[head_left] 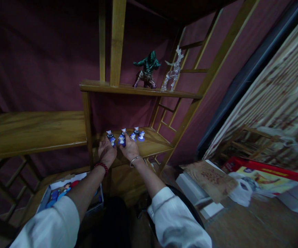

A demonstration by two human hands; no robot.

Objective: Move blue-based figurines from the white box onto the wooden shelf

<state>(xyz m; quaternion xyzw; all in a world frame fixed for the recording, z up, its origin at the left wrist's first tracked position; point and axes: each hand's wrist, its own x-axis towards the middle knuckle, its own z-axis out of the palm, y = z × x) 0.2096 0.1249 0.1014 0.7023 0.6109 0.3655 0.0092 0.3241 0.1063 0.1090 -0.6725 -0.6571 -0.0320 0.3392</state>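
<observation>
Small figurines stand in two rows on a low wooden shelf (151,146). The back row has dark-based figurines with pale heads, such as the back figurine (136,130). In front are blue-and-white ones, among them the rightmost figurine (141,136) and its neighbour (133,137). My left hand (106,152), wearing a red bead bracelet, is closed around the leftmost front figurine (112,141). My right hand (130,148), with a silver bangle, pinches another blue-and-white figurine (121,139) beside it. Both held figurines seem to rest on the shelf; their bases are partly hidden by my fingers.
Above, an upper shelf (138,90) bears a green crouching figure (149,70) and a clear deer figure (174,70). A white box (44,198) of colourful figures sits lower left. Cardboard (208,179), a plastic bag (242,193) and a red-yellow box (267,174) lie at right.
</observation>
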